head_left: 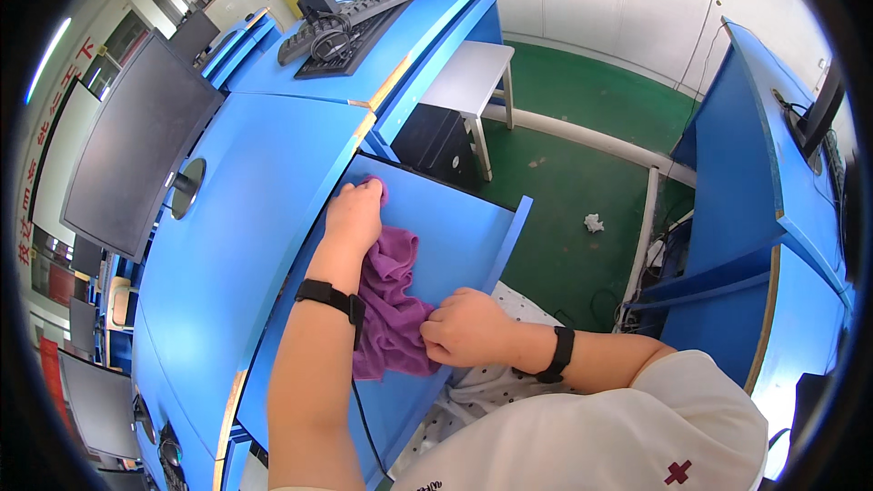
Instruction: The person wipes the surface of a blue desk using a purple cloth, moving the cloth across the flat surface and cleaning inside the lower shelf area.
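Note:
A crumpled purple cloth (393,314) lies on the pulled-out blue keyboard tray (455,218) of the desk. At the tray's far end, my left hand (356,211) is closed on one end of the cloth, with a bit of purple showing past the fingers. My right hand (466,327) is closed on the cloth's right edge, nearer to me, its fingers curled into the fabric. Between both hands the cloth lies in loose folds. Each wrist has a black band.
A monitor (145,145) stands on the blue desk (245,182) at left. Stacked keyboards (364,23) with a coiled cable lie farther back. Beyond the tray are a black computer case (436,150) and a grey stool (468,77). Crumpled paper (593,223) lies on the green floor.

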Demonstrator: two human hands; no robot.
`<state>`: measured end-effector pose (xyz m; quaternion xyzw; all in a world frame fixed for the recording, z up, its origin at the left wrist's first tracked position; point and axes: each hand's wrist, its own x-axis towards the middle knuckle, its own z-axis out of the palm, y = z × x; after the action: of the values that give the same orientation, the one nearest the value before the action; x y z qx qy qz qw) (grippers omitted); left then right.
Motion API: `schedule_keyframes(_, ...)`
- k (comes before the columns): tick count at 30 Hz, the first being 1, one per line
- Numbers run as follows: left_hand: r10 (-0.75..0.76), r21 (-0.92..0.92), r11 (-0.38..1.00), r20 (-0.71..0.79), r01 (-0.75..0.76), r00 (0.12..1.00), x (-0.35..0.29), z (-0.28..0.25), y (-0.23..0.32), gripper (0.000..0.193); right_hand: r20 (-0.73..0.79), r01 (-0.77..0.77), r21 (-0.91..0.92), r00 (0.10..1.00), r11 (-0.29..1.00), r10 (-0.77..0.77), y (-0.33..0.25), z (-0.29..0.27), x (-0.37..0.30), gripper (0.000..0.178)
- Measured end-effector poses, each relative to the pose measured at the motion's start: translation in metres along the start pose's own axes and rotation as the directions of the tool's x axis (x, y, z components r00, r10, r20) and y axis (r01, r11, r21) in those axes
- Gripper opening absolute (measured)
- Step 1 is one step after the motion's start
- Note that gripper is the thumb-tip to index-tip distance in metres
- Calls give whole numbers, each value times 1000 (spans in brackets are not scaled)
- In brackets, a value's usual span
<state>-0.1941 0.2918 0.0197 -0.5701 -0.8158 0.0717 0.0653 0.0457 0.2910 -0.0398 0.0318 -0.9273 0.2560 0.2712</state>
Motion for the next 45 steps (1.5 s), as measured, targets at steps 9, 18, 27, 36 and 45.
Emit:
schedule_keyframes(9,8,-160,987,90,7,996,-14,-10,-9,18,-5,5,-22,1000,1000,-5,-2,0,0,17)
schedule_keyframes(18,101,-182,979,29,-94,994,-77,-21,21,19,-32,-1,-7,999,1000,1,-2,-1,0,17)
schedule_keyframes(27,91,-294,951,-46,-100,995,-119,-16,17,13,-107,30,-40,994,999,-34,-1,2,3,17)
schedule_keyframes(36,68,-100,992,-106,-79,992,-142,-4,37,13,-96,20,-91,995,996,-29,-2,1,1,16)
schedule_keyframes(45,-115,-241,964,-12,109,993,-225,-18,41,19,-140,52,-32,989,998,-56,-5,1,7,22)
